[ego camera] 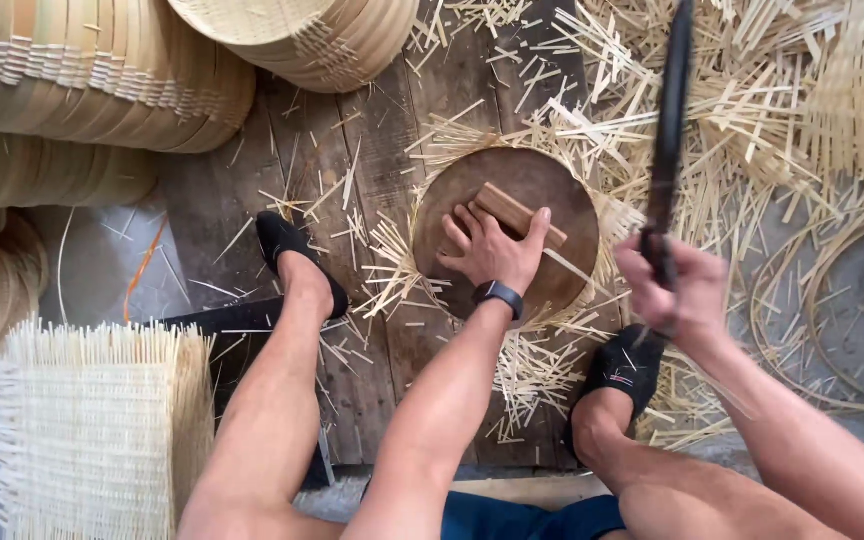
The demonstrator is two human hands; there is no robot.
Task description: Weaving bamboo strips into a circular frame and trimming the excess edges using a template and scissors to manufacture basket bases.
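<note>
Two hands share the work: our left hand (492, 250) pinches a short bamboo piece (517, 214) upright on the round chopping block (452, 200) to steady it, while our right hand (677, 285), at three o'clock, clenches a dark cleaver (669, 130), blade raised above.

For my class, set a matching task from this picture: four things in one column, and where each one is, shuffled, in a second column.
Things:
1. bamboo piece
2. dark blade
3. woven mat
4. stacked round baskets

Places:
A. top left
B. raised in the right hand
C. bottom left
D. under the left hand on the round block

Pairs: 1-D, 2-B, 3-C, 4-A
</note>
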